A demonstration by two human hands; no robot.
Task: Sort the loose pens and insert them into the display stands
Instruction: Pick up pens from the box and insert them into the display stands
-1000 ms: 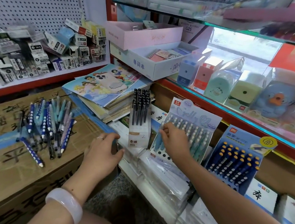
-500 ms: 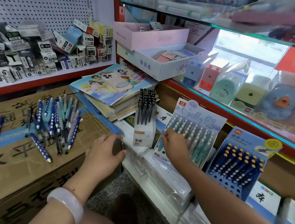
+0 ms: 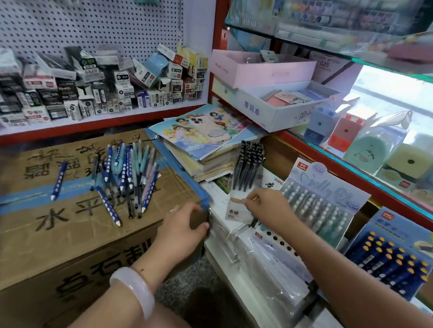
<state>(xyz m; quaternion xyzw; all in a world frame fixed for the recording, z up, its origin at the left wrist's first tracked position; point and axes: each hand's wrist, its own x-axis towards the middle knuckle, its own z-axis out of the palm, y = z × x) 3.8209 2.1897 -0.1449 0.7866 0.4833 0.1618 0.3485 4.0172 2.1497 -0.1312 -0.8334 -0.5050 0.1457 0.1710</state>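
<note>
Loose pens (image 3: 128, 174) lie in a heap on the taped cardboard box (image 3: 47, 227), far left of both hands, long axes running mostly near-far. 1 blue dotted pen (image 3: 58, 180) sits apart, further left. Left hand (image 3: 182, 229) rests on the box's right corner, fingers loosely curled over the edge, holding nothing; it's the nearer hand to the heap. Right hand (image 3: 266, 207) reaches over the pastel pen display stand (image 3: 319, 206), fingertips at the small white black-pen box (image 3: 241, 208); can't tell if it's pinching anything. Empty holes show in the stand's near rows. Blue pen stand (image 3: 395, 258) sits right. Crowded shelf, tight room.
</note>
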